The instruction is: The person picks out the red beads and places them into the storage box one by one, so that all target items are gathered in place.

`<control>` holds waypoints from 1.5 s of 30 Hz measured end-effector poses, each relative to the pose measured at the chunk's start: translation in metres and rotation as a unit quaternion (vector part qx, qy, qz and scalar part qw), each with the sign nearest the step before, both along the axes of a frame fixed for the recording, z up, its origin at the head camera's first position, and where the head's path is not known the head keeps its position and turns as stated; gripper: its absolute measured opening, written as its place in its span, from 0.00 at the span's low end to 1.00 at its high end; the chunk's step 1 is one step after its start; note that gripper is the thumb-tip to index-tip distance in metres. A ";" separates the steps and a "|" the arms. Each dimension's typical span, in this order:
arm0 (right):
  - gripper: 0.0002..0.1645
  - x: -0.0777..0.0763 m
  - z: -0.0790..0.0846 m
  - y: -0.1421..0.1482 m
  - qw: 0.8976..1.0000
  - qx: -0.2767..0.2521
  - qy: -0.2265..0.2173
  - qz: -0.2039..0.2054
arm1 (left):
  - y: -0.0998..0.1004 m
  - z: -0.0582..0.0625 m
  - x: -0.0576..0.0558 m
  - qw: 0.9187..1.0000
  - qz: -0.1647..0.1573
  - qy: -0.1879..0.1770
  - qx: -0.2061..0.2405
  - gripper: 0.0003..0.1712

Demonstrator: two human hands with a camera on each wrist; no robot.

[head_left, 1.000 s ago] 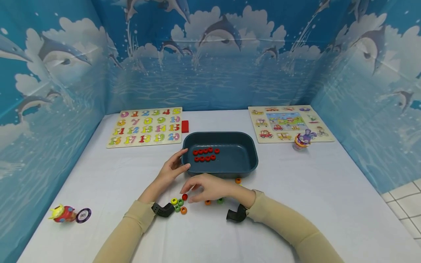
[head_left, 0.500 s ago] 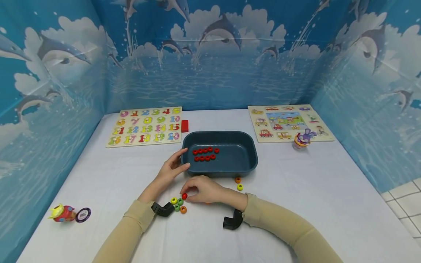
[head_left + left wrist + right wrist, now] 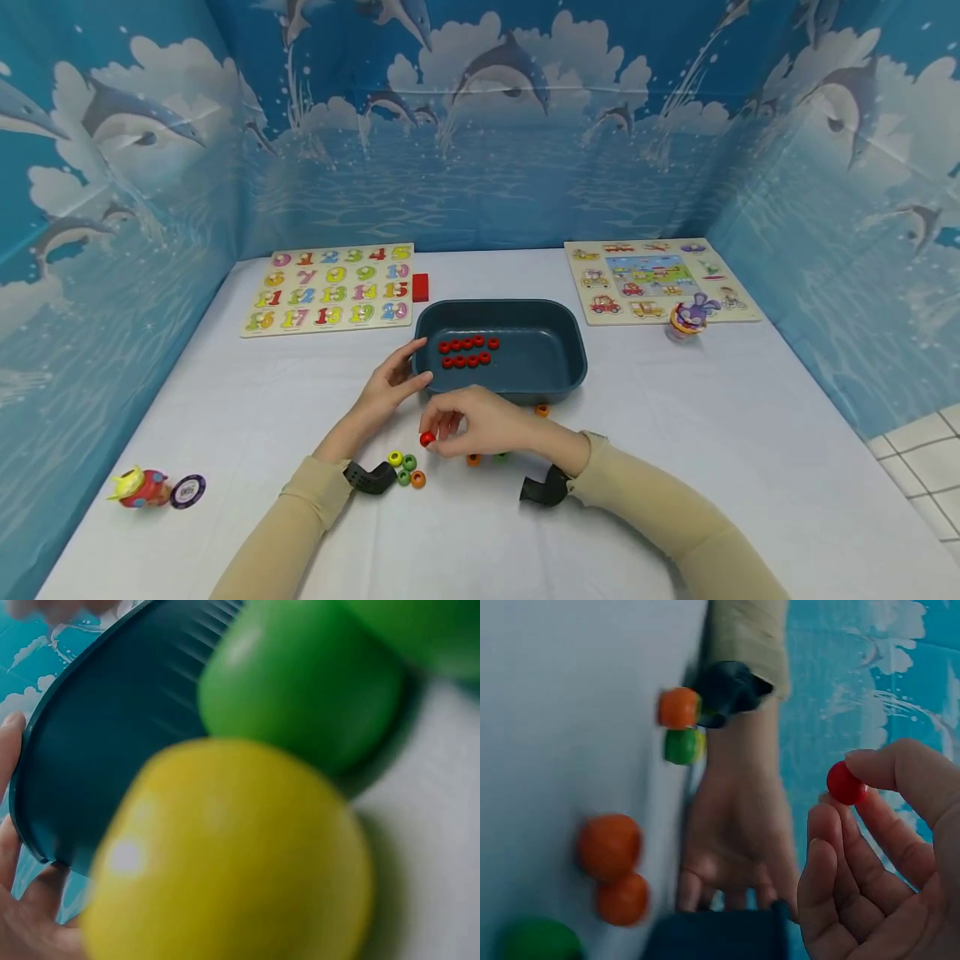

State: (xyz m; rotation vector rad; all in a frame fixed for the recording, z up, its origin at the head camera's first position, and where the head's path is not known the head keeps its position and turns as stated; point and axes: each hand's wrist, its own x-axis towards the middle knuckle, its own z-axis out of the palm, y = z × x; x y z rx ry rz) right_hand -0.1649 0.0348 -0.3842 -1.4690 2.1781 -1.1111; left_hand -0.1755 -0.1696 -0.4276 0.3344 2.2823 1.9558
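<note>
My right hand (image 3: 483, 423) pinches a red bead (image 3: 846, 783) between thumb and fingertips, above the cloth in front of the tray. The dark blue tray (image 3: 536, 358) holds several red beads (image 3: 461, 361) in two rows toward its left side. At the tray's left end my left hand (image 3: 381, 398) grips it, thumb and fingers at the rim. Between the wrists lie a yellow bead (image 3: 395, 457), green beads (image 3: 408, 462) and an orange bead (image 3: 417, 479). Another orange bead (image 3: 473, 459) shows below the right hand, which partly hides the beads there.
Behind the tray lie a number puzzle board (image 3: 330, 287), a red block (image 3: 420, 287) and a vehicle puzzle board (image 3: 660, 279). A purple rabbit toy (image 3: 692, 318) stands at the right board's edge. Far left are a red and yellow toy (image 3: 142, 487) and a round chip (image 3: 187, 492).
My right hand has come down to the red bead, pinched it and lifted it off the cloth, slightly toward the tray. The left hand has stayed at the tray's end.
</note>
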 end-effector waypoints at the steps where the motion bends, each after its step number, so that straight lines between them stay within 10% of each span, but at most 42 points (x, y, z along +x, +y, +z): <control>1: 0.13 -0.002 0.008 0.005 1.000 -0.017 -0.006 0.012 | 0.000 0.000 0.000 1.000 0.001 -0.002 -0.001 0.34; 9: 0.15 -0.041 0.058 0.045 0.998 -0.048 0.028 -0.016 | -0.003 -0.013 -0.008 1.000 0.007 -0.010 0.003 0.34; 20: 0.14 -0.103 0.016 0.069 0.991 0.089 -0.020 -0.103 | -0.006 -0.027 -0.013 1.000 0.012 -0.002 0.012 0.36; 35: 0.14 -0.116 -0.021 0.064 0.959 0.203 0.086 -0.177 | 0.001 -0.002 -0.001 1.000 0.007 -0.009 0.001 0.37; 45: 0.19 -0.115 -0.008 0.072 0.965 0.167 0.077 -0.186 | -0.006 -0.024 -0.013 1.000 0.011 -0.012 -0.005 0.33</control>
